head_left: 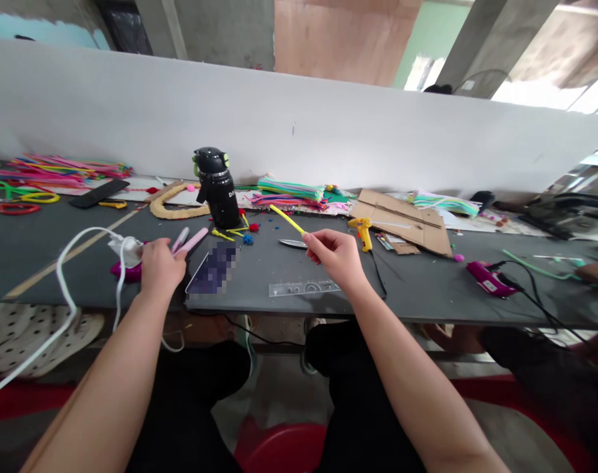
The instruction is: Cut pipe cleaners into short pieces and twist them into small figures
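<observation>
In my right hand [331, 253], thumb and fingertips pinch a yellow pipe cleaner [286, 218] that points up and to the left. My left hand [161, 263] is closed around a pink two-armed tool [194, 242], like a small hair straightener, its arms spread in a V; its rear is hidden by the hand. Beside that hand is a purple power strip [126, 270] with white plugs [126, 248]. A phone [213, 269] lies between my hands. Below the yellow pipe cleaner are scissors [292, 244], partly hidden, and a clear ruler [299, 288].
A black bottle [220, 197] stands behind the phone. Pipe cleaner bundles [289, 190] line the white partition [299, 131]. To the right are a yellow glue gun [362, 231], cardboard [407, 220] and a second purple power strip [490, 279]. A white cable [65, 289] loops at the left.
</observation>
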{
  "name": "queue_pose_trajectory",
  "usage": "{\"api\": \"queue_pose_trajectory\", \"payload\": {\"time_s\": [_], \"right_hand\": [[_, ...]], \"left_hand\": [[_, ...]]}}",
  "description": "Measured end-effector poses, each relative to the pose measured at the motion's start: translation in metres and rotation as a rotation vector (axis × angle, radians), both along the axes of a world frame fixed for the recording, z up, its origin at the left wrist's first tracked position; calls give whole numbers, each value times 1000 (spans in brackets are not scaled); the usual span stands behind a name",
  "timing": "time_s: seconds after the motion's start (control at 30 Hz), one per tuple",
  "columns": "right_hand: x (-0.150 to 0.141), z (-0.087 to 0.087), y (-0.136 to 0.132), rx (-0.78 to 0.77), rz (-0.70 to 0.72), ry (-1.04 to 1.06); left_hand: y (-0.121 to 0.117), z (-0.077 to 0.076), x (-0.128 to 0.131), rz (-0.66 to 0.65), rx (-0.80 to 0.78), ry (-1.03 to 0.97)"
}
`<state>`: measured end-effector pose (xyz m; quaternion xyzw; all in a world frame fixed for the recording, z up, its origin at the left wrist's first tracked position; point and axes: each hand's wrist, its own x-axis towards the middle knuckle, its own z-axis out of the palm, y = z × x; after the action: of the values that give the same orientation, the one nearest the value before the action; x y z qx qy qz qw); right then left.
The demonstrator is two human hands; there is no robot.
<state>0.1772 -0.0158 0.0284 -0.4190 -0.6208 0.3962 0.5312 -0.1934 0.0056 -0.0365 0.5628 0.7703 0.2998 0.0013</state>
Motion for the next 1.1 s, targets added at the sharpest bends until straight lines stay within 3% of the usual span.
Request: {"api": "queue_pose_trajectory", "payload": {"time_s": [0.13, 0.23, 0.37, 0.47, 0.6, 0.8, 0.97, 1.1], "right_hand": [[0, 0, -1, -13, 27, -3], [-2, -2, 0, -38, 73, -12], [-7, -5, -1, -73, 150, 5], [-12, -6, -3, -93, 224, 28], [-15, -6, -6, -108, 290, 26], [-12, -8, -4, -94, 323, 25], [-8, -4, -1, -107, 306, 176], [-7, -1, -1, -111, 314, 194]], "left_hand": [[2, 5, 9, -38, 204, -53], [-3, 17, 33, -146, 267, -177], [-23, 35, 84, -448, 98, -749], [-38, 47, 119, -641, 41, -920], [-43, 57, 143, -696, 84, -935], [-35, 59, 150, -663, 188, -1047], [-41, 62, 151, -632, 154, -1054], [-47, 65, 140, -688, -42, -813]]}}
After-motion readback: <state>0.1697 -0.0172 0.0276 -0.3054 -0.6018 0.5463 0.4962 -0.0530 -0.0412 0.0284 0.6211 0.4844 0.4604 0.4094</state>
